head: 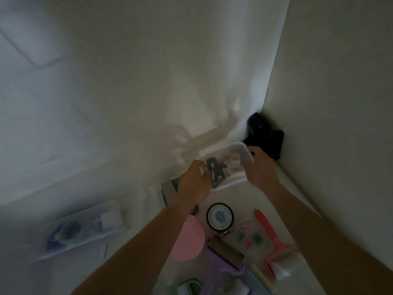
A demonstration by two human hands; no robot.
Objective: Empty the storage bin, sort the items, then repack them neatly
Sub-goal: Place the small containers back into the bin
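A small clear plastic container with dark and white small items inside is held up above the floor. My left hand grips its near left corner. My right hand grips its far right end. Below the hands, sorted items lie on the pale floor: a round black-rimmed clock, a pink round lid, a red lint roller, a clear pack of small pink and green pieces and a purple box. The picture is blurred.
A flat clear tray with a blue-and-white item lies on the floor at lower left. A dark bundle sits in the corner where two white walls meet. A yellow-bristled brush and a green item lie near the bottom edge.
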